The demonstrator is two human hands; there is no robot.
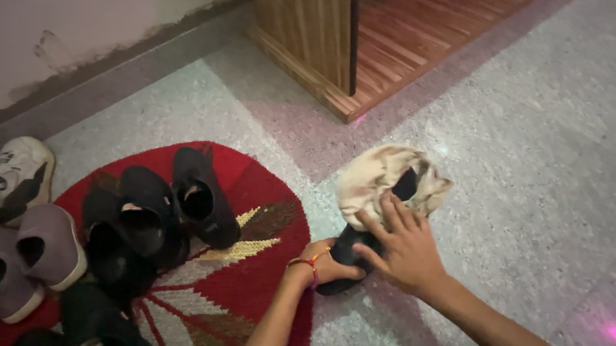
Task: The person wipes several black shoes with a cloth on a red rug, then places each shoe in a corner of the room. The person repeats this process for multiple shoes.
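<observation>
Black shoe (347, 252) on speckled floor just beside red mat (253, 190), toe end wrapped in dirty cream cloth (375, 173). Left hand (323, 267) clasped around heel. Right hand (403, 249) pressed on top, fingers spread against cloth.

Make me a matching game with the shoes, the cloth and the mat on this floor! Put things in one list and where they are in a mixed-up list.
Things:
1. Crumpled cream-coloured cloth
2. Round red woven mat
3. White sneaker
4. Black shoe held by the left hand

Places:
A. At the left edge, beside the wall
B. Under the group of black shoes
C. On the grey speckled floor, gripped at one end
D. Draped over the black shoe, with the right hand touching it

Pairs: 1-D, 2-B, 3-A, 4-C
</observation>
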